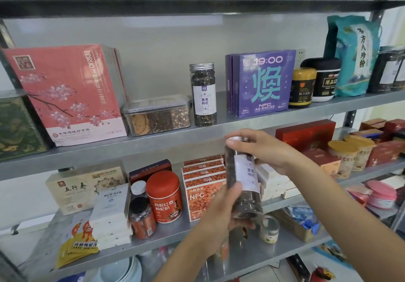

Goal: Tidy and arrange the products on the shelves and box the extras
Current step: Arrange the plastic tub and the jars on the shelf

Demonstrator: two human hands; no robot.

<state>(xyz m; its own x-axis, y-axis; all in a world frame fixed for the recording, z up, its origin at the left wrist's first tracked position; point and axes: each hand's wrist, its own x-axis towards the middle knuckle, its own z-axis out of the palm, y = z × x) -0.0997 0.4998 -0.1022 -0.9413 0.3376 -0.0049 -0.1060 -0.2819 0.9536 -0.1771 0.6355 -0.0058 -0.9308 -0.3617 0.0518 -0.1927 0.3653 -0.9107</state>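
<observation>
I hold a tall clear jar of dark dried berries (245, 181) with a white label and a silver lid in front of the shelves. My left hand (221, 211) grips its lower half from the left. My right hand (260, 148) curls round the lid end at the top. A matching jar (203, 95) stands upright on the upper shelf (153, 141), between a clear plastic box of dried goods (156, 115) and purple boxes (264, 82).
The upper shelf also carries a pink box (65, 93), a green tin (17, 126), a yellow-lidded jar (303, 88), a black tub (324, 80) and a teal bag (355, 56). The lower shelf is crowded with an orange canister (164, 196), orange NFC boxes (202, 183) and white boxes (111, 213).
</observation>
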